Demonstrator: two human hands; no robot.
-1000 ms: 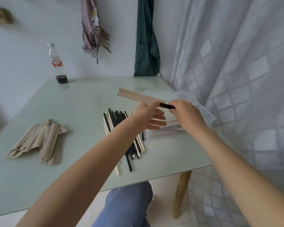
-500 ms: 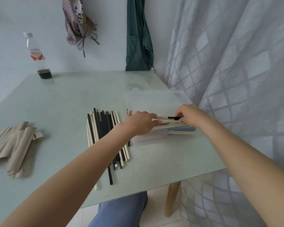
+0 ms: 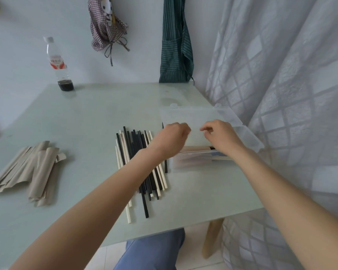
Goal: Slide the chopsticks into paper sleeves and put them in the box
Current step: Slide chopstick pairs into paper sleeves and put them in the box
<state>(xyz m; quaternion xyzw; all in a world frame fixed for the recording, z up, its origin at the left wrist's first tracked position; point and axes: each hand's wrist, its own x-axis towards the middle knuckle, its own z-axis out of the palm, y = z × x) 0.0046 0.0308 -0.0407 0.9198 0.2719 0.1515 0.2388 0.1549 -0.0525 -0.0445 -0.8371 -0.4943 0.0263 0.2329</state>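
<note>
Both my hands hang over the clear plastic box [image 3: 242, 131] at the table's right edge, holding nothing. My left hand [image 3: 172, 139] is loosely curled, knuckles up, above the box's left end; the fingertips are blurred, so I cannot tell whether they touch anything. My right hand [image 3: 220, 137] sits just beside it over the middle of the box, fingers [image 3: 205, 130] bent in a loose pinch shape with nothing visible between them. Below my right wrist, sleeved chopsticks [image 3: 196, 148] lie inside the box, tan paper on top and a dark tip showing at the right end; more pieces show dimly through the near wall. The box's clear lid [image 3: 185, 115] is open behind my hands. Left of the box, a row of loose black and cream chopsticks [image 3: 133, 151] lies on the pale green table [image 3: 86, 117], partly under my left forearm. Well apart to the left, a pile of empty tan paper sleeves [image 3: 33, 168]. At the far left of the table stands a plastic bottle [image 3: 58, 65] with dark liquid in the bottom. A checked cloth bag [image 3: 105, 26] and a green striped apron [image 3: 175, 41] hang on the wall; a pale patterned curtain [image 3: 281, 75] hangs along the right side.
</note>
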